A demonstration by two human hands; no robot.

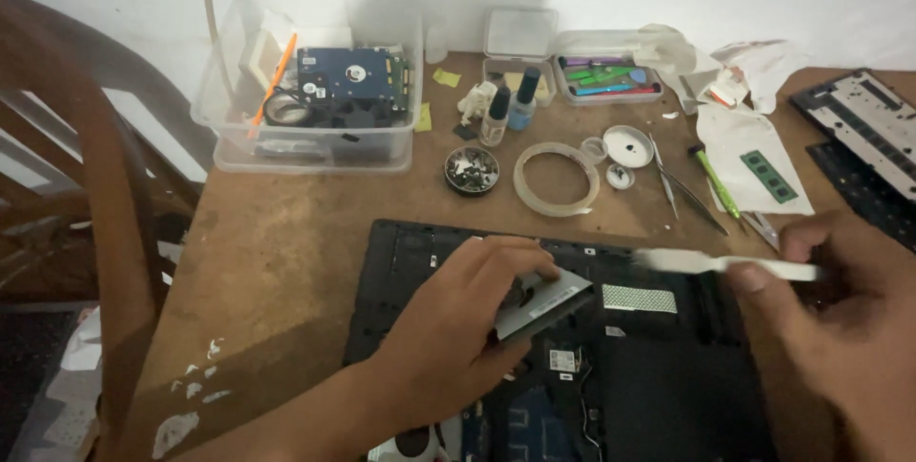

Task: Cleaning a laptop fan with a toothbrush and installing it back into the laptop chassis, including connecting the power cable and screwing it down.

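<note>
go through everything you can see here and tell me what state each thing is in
Laptop: opened up, insides showing.
Fan part: lifted, tilted, in left hand.
Brush: gripped by right hand.
Storage bin: lidless.
Small bottles: upright, capped.
Tape roll: lying flat.

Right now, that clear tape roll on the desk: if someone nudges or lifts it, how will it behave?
The tape roll lies flat on the wooden desk, so a nudge would probably slide it, not roll it. It is a thin, open ring, so likely light and slightly squashable. Set on edge, it could roll toward the small dish of screws or the tweezers.
</note>
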